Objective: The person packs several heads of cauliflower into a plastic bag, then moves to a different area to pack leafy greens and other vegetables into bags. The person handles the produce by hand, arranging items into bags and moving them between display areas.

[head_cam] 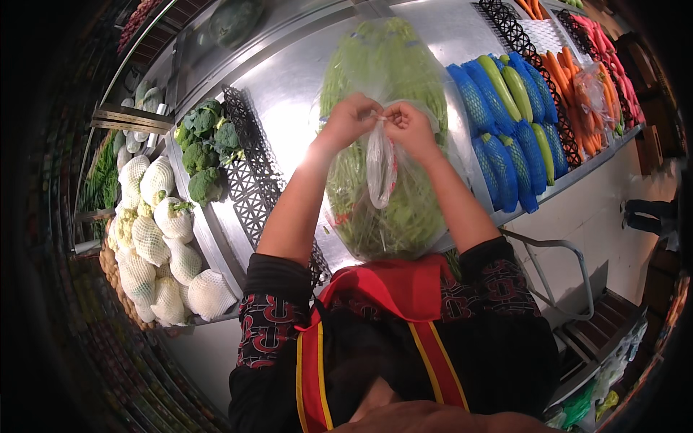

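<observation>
A large clear plastic bag (390, 59) full of leafy green vegetables lies on the metal counter (292, 76) right before me. Its gathered neck (381, 120) is twisted together, and a loose end of plastic (381, 178) hangs down towards me. From the left, my left hand (354, 119) pinches the neck between thumb and fingers. My right hand (406, 125) grips the same spot from the other side, its fingers curled. The two hands almost meet. Whether the neck is knotted there is too small to tell.
Broccoli heads (203, 146) sit left beside black plastic grids (252, 178). Farther left are cauliflowers in white foam nets (151, 233). On the right lie zucchini in blue nets (503, 157), then carrots (574, 103). A metal cart handle (579, 270) stands at the lower right.
</observation>
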A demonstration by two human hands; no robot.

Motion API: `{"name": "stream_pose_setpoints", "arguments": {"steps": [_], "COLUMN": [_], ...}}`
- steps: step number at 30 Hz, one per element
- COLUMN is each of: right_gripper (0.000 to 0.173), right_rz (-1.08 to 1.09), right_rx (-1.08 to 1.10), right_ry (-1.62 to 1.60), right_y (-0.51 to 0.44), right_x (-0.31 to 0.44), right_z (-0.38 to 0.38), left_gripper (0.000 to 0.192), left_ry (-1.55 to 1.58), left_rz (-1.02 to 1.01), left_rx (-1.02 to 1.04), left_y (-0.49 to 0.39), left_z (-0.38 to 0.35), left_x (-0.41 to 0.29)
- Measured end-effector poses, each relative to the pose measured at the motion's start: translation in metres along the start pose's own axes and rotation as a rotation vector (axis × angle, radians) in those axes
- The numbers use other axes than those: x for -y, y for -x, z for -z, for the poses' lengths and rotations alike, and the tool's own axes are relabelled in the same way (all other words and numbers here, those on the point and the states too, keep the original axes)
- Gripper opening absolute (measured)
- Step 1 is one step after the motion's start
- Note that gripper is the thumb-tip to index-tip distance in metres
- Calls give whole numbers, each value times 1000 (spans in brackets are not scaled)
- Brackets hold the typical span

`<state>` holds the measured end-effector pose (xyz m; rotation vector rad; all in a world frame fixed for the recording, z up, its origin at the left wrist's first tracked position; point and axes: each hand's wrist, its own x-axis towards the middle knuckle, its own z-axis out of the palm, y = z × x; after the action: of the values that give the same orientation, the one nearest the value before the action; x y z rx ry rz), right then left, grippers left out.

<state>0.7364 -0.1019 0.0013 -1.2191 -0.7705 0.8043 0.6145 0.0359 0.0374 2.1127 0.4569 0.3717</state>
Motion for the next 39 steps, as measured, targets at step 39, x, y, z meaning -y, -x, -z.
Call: {"name": "stream_pose_setpoints", "arguments": {"steps": [39], "right_gripper": [28], "right_rz": [697], "right_rx": [601], "right_ry": [886], "right_y": [124], "right_x": [53], "right_z": [-3], "left_gripper": [56], "left_ry": [1332], "left_rz": [511], "left_rx": [-792], "left_y": [-9], "left_z": [131], "left_x": [-9]}}
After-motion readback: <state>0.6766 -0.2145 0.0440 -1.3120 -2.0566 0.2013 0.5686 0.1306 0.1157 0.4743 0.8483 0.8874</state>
